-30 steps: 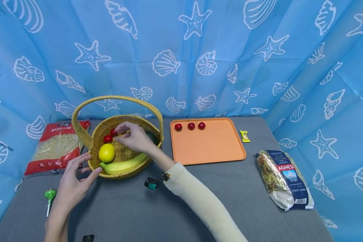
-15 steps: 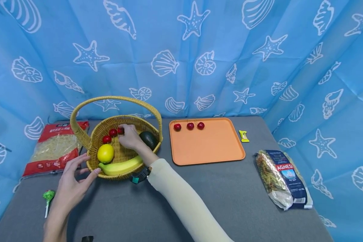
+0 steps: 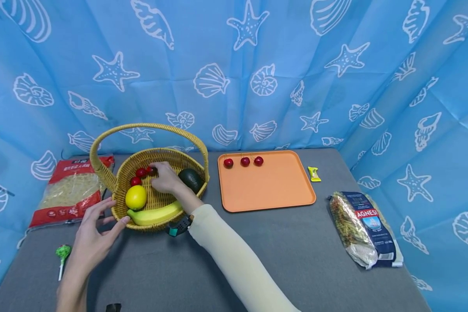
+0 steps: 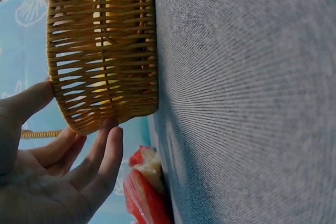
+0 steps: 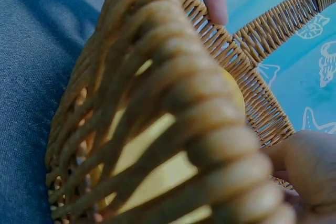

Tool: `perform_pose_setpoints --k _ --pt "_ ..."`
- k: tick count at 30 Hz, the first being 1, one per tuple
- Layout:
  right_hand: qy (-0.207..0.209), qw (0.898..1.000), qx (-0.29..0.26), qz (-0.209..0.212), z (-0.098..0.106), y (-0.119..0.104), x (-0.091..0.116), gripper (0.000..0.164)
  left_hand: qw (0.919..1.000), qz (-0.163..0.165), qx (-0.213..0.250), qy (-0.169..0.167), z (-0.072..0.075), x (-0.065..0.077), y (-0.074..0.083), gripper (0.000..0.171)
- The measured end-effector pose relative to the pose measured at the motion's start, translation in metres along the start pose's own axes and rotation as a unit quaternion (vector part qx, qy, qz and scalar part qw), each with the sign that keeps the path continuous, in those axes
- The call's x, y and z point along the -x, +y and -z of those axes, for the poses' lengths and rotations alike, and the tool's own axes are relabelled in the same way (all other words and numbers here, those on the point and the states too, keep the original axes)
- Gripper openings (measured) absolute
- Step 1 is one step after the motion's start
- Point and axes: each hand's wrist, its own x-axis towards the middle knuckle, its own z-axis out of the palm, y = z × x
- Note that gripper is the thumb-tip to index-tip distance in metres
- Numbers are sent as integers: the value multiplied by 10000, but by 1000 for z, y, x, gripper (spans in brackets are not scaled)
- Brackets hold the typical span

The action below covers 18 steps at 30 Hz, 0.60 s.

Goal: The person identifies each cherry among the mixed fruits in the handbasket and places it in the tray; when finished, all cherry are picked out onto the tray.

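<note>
The wicker basket (image 3: 154,199) is gripped at its rim by the thumb and fingers of the left hand (image 3: 91,236), the yellow lemon (image 3: 135,197) just beyond its fingertips. Inside, the right hand's (image 3: 165,178) bent fingers are set at the nearest of 3 red cherries (image 3: 141,172); whether it is pinched cannot be told.

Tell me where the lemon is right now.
In the head view, the lemon lies inside the basket, toward its left side, between the banana and the nearest red cherry.
</note>
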Motion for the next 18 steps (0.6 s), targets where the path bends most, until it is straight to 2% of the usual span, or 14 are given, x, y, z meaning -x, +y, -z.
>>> perform_pose_setpoints --k 13,18 --pt "-248 9997 70 4 1 1 0 60 10000 41 21 -65 0 1 1 68" --pt "-340 9992 113 183 2 1 -2 58 9999 63 38 -67 1 0 1 68"
